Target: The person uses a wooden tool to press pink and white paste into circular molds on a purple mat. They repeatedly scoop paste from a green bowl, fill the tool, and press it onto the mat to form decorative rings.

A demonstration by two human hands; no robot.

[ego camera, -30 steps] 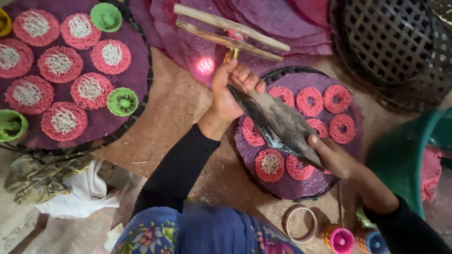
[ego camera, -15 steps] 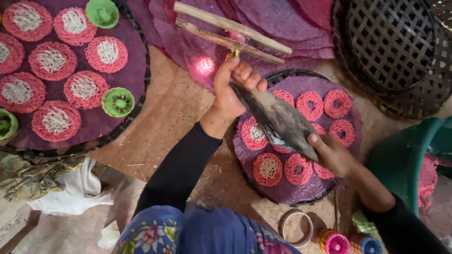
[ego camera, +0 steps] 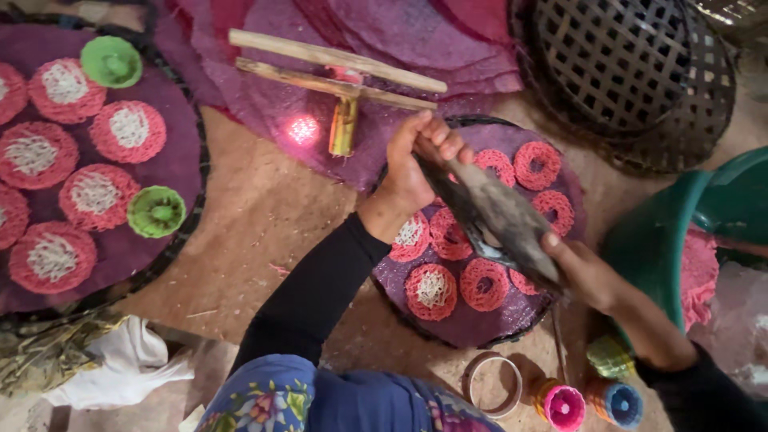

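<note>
My left hand [ego camera: 418, 164] grips the upper end of a dark grey, elongated pouch [ego camera: 500, 216]. My right hand [ego camera: 588, 274] holds its lower, wider end. The pouch lies slanted across a round purple tray [ego camera: 480, 324] on the ground. On that tray lie several pink noodle-like rings [ego camera: 484, 284], some with white centres [ego camera: 432, 290]. Both arms wear black sleeves.
A larger purple tray [ego camera: 120, 248] at left carries pink-and-white rings and two green ones [ego camera: 156, 211]. A wooden two-stick tool [ego camera: 336, 68] lies on purple mats. Dark woven baskets [ego camera: 624, 72] stand at top right, a green basin [ego camera: 664, 240] at right. A metal ring [ego camera: 492, 384], small coloured cups [ego camera: 564, 404] and a white cloth [ego camera: 120, 364] lie near me.
Both hands keep the same hold on the pouch over the small tray. The view has shifted slightly, and the big left tray now sits further left in the frame.
</note>
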